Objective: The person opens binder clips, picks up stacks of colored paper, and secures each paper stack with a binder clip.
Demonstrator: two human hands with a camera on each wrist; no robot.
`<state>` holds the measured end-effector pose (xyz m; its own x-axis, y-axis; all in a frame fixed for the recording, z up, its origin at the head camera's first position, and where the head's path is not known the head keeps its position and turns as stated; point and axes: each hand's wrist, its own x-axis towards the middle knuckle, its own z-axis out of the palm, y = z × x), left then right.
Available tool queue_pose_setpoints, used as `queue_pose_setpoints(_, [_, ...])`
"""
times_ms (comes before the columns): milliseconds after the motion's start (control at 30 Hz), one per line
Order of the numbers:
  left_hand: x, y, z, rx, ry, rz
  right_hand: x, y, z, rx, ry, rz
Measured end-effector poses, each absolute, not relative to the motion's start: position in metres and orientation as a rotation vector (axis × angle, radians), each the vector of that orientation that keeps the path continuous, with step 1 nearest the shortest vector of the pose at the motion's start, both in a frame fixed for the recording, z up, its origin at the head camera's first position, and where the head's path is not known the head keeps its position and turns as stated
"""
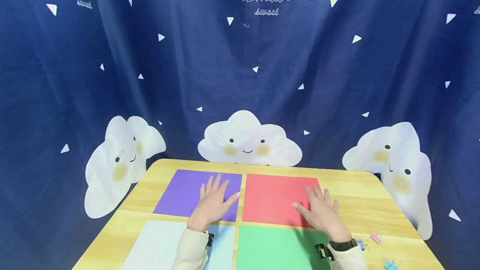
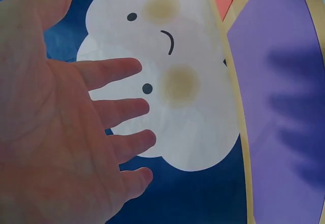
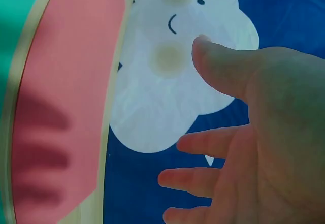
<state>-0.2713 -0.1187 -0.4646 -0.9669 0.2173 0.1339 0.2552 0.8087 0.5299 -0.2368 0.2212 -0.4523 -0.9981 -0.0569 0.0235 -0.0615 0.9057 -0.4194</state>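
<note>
The left hand (image 1: 211,204) is held palm down above the purple sheet (image 1: 180,191), with its fingers spread and extended. The right hand (image 1: 323,212) is likewise held palm down above the right side of the red sheet (image 1: 270,199), its fingers loosely spread. In the wrist views, finger shadows are cast on both sheets, apart from the fingers themselves. The two sheets are laid side by side toward the far edge of the bench (image 1: 356,186), a narrow gap being left between them. Nearer the person, a pale sheet (image 1: 159,241) is set below the purple one, and a green sheet (image 1: 271,247) below the red. To the right of the right wrist, a blue clip (image 1: 361,243), a pink clip (image 1: 375,238) and a turquoise clip (image 1: 391,265) are scattered. The bench is backed by a curtain (image 1: 221,57) printed with clouds.
</note>
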Motion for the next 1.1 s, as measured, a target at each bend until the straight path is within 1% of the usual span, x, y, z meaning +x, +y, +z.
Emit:
queue_pose_setpoints(433, [-0.272,-0.123,-0.459,-0.367,-2.929,-0.957,-0.234,0.252,-0.436,0.078,-3.04,0.641])
queue_pose_setpoints(667, [-0.272,-0.133,-0.462,-0.358,-2.921,-0.97,-0.231,0.288,-0.43,0.101,-3.018,0.732])
queue_pose_setpoints(800, [-0.273,-0.141,-0.461,-0.325,-2.894,-1.005,-0.225,0.314,-0.426,0.053,-3.033,0.775])
queue_pose_setpoints(967, [-0.275,-0.155,-0.464,-0.235,-2.884,-1.011,-0.217,0.331,-0.422,-0.001,-3.039,0.803])
queue_pose_setpoints(1100, [-0.275,-0.174,-0.469,-0.092,-2.897,-1.01,-0.214,0.332,-0.419,0.037,-3.006,0.818])
